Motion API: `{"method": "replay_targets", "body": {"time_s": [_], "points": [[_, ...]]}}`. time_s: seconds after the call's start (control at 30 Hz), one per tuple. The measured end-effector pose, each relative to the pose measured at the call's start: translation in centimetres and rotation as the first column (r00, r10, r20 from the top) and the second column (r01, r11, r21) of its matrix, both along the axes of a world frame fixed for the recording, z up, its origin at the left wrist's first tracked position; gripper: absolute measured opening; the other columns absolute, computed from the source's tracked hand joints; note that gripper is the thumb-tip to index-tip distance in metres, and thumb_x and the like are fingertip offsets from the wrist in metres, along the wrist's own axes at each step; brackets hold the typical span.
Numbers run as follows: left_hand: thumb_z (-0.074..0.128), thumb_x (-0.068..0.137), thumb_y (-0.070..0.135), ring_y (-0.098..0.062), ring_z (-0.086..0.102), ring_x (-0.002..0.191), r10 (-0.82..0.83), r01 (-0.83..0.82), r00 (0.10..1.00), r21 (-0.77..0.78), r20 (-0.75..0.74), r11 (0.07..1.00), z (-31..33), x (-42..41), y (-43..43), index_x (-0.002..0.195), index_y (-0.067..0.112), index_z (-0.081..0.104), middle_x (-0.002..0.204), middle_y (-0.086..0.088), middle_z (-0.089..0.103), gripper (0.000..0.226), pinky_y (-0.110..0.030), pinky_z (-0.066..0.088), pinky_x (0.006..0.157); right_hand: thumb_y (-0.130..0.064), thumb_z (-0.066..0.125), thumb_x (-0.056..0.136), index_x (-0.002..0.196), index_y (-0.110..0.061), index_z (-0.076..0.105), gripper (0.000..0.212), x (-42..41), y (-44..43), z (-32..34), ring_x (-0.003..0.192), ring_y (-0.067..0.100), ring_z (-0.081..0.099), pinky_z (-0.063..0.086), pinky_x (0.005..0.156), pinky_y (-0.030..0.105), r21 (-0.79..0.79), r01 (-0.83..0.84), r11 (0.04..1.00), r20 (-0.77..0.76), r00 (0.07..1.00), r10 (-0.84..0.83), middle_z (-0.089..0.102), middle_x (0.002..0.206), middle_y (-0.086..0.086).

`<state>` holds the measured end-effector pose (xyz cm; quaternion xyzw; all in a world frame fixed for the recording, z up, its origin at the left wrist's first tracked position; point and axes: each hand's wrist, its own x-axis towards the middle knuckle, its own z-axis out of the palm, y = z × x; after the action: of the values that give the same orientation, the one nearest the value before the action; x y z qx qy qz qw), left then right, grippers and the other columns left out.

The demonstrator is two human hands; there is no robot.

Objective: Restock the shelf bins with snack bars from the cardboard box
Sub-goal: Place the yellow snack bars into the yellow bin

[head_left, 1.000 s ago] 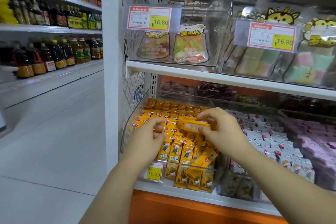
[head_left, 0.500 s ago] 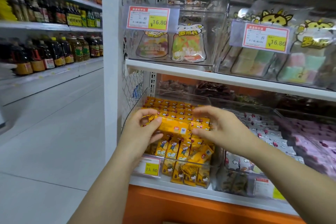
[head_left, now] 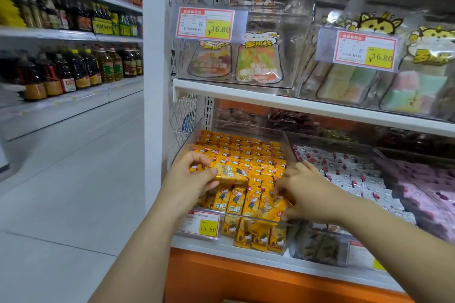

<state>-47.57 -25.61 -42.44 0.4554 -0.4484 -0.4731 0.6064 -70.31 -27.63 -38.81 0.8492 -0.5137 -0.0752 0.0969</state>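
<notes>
Starting at the left of the frame, seeing only the floor and a far aisle of oil bottles [head_left: 73, 69], with no part in the job.

Moving to the lower centre, meeting the left hand [head_left: 189, 177], pinching between thumb and curled fingers the left end of one yellow snack bar [head_left: 231, 173]. Lies crosswise, with the long axis running left to right in the frame, low over the front part of the clear bin [head_left: 197, 135]. Cannot tell if touching the packed bars [head_left: 243, 152] under it or just above them. Behind, toward the middle of the frame, packed in flat rows; in front, standing upright against the front wall, above the price tag [head_left: 200, 225]. Judged therefore as the placing step, with this bin close to full.

Going further right, to the front right corner of the same bin, finding the right hand [head_left: 310, 192], with fingers curled down and seeming to grip a tilted bar [head_left: 275, 209] among the upright ones. A little blurred there, so said with care.

For the coming move, counting on the left hand, which has the crosswise bar; free end pointing toward the right hand, near it. Probably needs only lowering into a gap, keeping the same axis.

Right of this, passing a bin of white packets [head_left: 344, 170], then pink packets [head_left: 423, 189] at the right edge. Cannot find the cardboard box in view.
</notes>
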Motion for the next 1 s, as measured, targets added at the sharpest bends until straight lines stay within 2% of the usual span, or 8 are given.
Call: {"method": "replay_targets", "body": {"time_s": [0.13,0.3,0.4,0.57,0.67,0.8,0.87,1.0], "points": [[0.057,0.085,-0.012,-0.014,0.062,0.095,0.041,-0.043,0.998,-0.039,-0.051,0.998,0.5,0.2,0.0,0.095,0.02,0.055,0.109,0.004,0.054,0.033,-0.025,0.058,0.072,-0.036,0.075,0.074,0.098,-0.033,0.05,0.035,-0.2,0.5,1.8,0.09,0.01,0.045,0.041,0.079,0.028,-0.119,-0.01,0.993,0.382,0.923,0.055,0.046,0.095,-0.012],[0.048,0.082,-0.02,-0.021,0.057,0.099,0.055,-0.046,0.851,0.03,-0.523,0.998,1.2,-0.8,0.0,0.095,0.014,0.055,0.105,-0.005,0.052,0.037,-0.034,0.052,0.076,-0.026,0.081,0.07,0.088,-0.032,0.048,0.038,1.0,2.1,0.8,0.078,0.005,0.051,0.042,0.066,0.023,-0.16,0.126,0.979,0.748,0.663,0.037,0.053,0.087,-0.018],[0.047,0.08,-0.021,-0.025,0.057,0.101,0.027,0.015,0.806,0.065,-0.592,0.998,1.5,-2.2,0.4,0.097,0.015,0.057,0.108,-0.007,0.052,0.041,-0.034,0.051,0.074,-0.024,0.081,0.071,0.086,-0.031,0.049,0.036,2.3,2.6,-0.5,0.078,0.004,0.054,0.04,0.062,0.018,-0.154,0.23,0.961,0.897,0.441,0.039,0.057,0.087,-0.013],[0.051,0.081,-0.019,-0.025,0.061,0.107,-0.091,0.158,0.855,0.091,-0.511,0.983,1.2,-3.8,1.1,0.108,0.025,0.058,0.12,-0.008,0.059,0.053,-0.036,0.053,0.075,-0.014,0.077,0.076,0.089,-0.032,0.048,0.037,4.5,3.0,-0.9,0.083,-0.001,0.054,0.039,0.065,0.007,-0.116,0.201,0.973,0.951,0.307,0.05,0.058,0.092,-0.01],[0.051,0.081,-0.019,-0.023,0.06,0.108,-0.022,0.06,0.853,0.056,-0.522,0.997,1.6,-2.6,1.0,0.108,0.024,0.058,0.122,-0.006,0.058,0.051,-0.035,0.053,0.077,-0.004,0.071,0.079,0.092,-0.033,0.052,0.037,4.0,2.9,0.8,0.081,-0.004,0.055,0.041,0.062,0.005,-0.069,0.175,0.982,0.972,0.234,0.026,0.06,0.095,-0.01],[0.049,0.083,-0.018,-0.017,0.059,0.104,0.069,-0.086,0.841,-0.006,-0.537,0.996,2.0,-0.4,0.8,0.118,0.018,0.053,0.123,-0.006,0.055,0.05,-0.033,0.053,0.079,0.004,0.065,0.078,0.091,-0.029,0.06,0.036,3.1,2.4,1.9,0.072,0.013,0.056,0.048,0.063,0.027,0.15,0.047,0.988,0.956,0.248,-0.157,0.063,0.093,0.004],[0.05,0.084,-0.017,-0.019,0.059,0.106,0.041,-0.067,0.857,-0.031,-0.514,0.997,1.9,-0.2,1.1,0.114,0.019,0.055,0.121,-0.006,0.055,0.047,-0.034,0.054,0.079,-0.004,0.07,0.078,0.09,-0.029,0.061,0.029,3.4,2.3,1.7,0.074,0.015,0.058,0.051,0.07,0.036,0.274,-0.058,0.96,0.941,0.222,-0.255,0.061,0.094,0.006],[0.052,0.085,-0.013,-0.017,0.062,0.107,-0.066,0.033,0.925,-0.093,-0.375,0.995,1.8,0.1,1.6,0.108,0.026,0.057,0.117,-0.001,0.059,0.045,-0.034,0.058,0.079,-0.029,0.07,0.082,0.103,-0.027,0.059,0.024,4.7,1.8,1.5,0.061,0.003,0.057,0.048,0.065,0.023,0.287,-0.098,0.953,0.946,0.187,-0.265,0.062,0.086,-0.005]]}}
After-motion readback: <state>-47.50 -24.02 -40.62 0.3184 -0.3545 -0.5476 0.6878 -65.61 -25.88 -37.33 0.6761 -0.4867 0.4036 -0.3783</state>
